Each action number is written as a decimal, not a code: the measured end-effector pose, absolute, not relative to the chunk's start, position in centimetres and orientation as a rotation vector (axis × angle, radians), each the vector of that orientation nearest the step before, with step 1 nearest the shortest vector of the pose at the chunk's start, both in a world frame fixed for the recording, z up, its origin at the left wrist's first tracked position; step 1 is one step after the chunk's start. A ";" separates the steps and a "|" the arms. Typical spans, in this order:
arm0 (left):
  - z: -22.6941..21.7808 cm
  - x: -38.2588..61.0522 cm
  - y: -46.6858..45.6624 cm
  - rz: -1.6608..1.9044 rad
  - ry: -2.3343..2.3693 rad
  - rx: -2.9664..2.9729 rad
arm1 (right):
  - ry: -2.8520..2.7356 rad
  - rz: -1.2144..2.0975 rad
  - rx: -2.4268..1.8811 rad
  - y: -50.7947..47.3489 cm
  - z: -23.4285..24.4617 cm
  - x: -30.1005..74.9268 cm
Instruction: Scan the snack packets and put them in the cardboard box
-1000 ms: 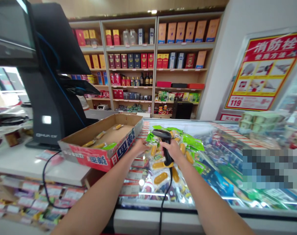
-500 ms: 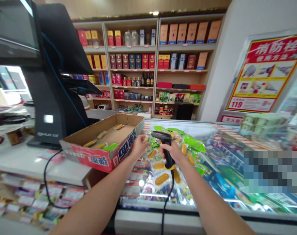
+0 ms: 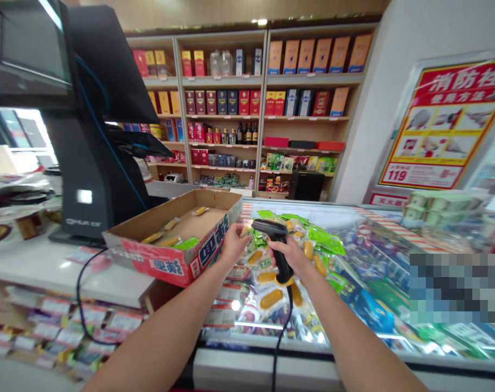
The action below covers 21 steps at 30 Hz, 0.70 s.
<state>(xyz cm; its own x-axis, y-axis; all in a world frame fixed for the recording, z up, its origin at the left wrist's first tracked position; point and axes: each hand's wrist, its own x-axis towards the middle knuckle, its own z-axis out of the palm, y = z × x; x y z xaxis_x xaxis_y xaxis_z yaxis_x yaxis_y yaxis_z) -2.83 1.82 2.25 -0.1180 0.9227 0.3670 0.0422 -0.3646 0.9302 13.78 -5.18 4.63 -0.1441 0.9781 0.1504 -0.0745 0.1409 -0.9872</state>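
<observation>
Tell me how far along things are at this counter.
Looks done: the cardboard carton holds only a few yellow snack packets. In hand: the right hand grips a corded barcode scanner; the left hand is at a packet beside it. Left: a heap of packets lies on the freezer glass.

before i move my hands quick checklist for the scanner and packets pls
1. Barcode scanner in right hand: ok, fingers wrapped round the handle.
2. Scanner cable: ok, hangs free over the freezer front, no snag visible.
3. Left hand on a packet: cannot tell, the hand hides its hold.
4. Scanner window aimed at a barcode: cannot tell, window not visible.
5. Cardboard tray at the counter edge: cannot tell whether it sits steady.
</observation>
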 end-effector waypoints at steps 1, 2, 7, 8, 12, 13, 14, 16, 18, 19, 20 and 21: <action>2.2 -2.8 1.8 1.570 1.114 1.435 | -1.332 1.234 -0.985 -5.2 4.6 13.8; 2.2 -2.8 1.8 1.566 1.116 1.434 | -1.331 1.232 -0.988 -5.2 4.7 13.8; 2.2 -2.8 1.9 1.558 1.127 1.435 | -1.335 1.214 -0.999 -5.2 4.7 13.8; 2.2 -2.9 1.9 1.554 1.136 1.443 | -1.331 1.212 -0.999 -5.2 4.8 13.8; 2.4 -3.0 1.5 1.538 1.232 1.522 | -1.307 1.219 -0.977 -5.4 5.0 13.7; 2.6 -3.0 1.3 1.543 1.272 1.559 | -1.306 1.222 -0.973 -5.5 5.0 13.7; 2.7 -3.0 1.1 1.546 1.313 1.604 | -1.306 1.220 -0.969 -5.6 5.1 13.7; 3.4 -2.9 0.4 1.546 1.379 1.715 | -1.308 1.209 -0.963 -5.8 5.3 13.7; 4.5 -3.0 -0.5 1.535 1.413 1.828 | -1.315 1.193 -0.958 -6.1 5.6 13.6; 5.3 -3.1 -1.1 1.532 1.426 1.880 | -1.318 1.186 -0.953 -6.2 5.8 13.4; 6.2 -3.4 -1.6 1.532 1.444 1.928 | -1.322 1.183 -0.943 -6.3 6.1 13.2; 7.3 -3.8 -2.1 1.534 1.471 1.971 | -1.329 1.182 -0.929 -6.5 6.5 13.0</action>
<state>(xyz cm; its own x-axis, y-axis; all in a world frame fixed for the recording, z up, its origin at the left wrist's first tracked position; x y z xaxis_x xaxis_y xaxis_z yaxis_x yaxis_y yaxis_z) -3.83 -2.14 7.31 -0.0592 0.8075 0.5870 0.5525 -0.4632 0.6930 12.96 -6.46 6.48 -0.1176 0.9700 0.2129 -0.0980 0.2020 -0.9745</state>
